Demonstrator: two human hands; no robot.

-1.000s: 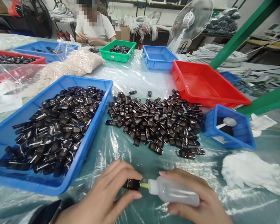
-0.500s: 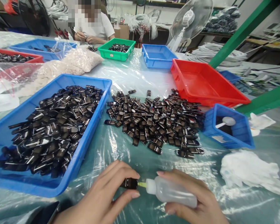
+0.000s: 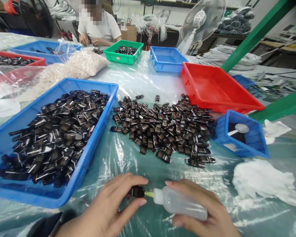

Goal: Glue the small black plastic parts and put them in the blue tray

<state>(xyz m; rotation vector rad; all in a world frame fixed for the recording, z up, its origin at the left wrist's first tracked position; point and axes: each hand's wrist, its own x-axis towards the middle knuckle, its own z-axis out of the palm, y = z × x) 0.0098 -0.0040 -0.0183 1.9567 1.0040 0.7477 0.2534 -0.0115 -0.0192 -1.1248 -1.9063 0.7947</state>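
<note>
My left hand [image 3: 118, 200] holds a small dark, glossy piece [image 3: 137, 191] between thumb and fingers. Wrapped around a translucent white bottle [image 3: 182, 202] is my right hand [image 3: 207, 207]; the bottle lies nearly level, and its thin yellowish tip touches or nearly touches the right end of the piece. Beyond both hands, a loose pile of similar dark pieces [image 3: 162, 126] is spread on the plastic-covered table [image 3: 108, 154]. A large blue tray [image 3: 88, 158] on the left holds many more.
A small blue bin [image 3: 251, 144] with a white scoop stands right of the pile, near crumpled white cloth [image 3: 266, 181]. Behind are a red tray [image 3: 212, 85], a blue tray [image 3: 167, 61] and a green tray [image 3: 123, 57]. A person [image 3: 101, 29] sits across the table.
The dark piece has turned slightly in my left hand and shifted a little left. My right hand and the bottle have moved slightly left too. The person across has shifted a little.
</note>
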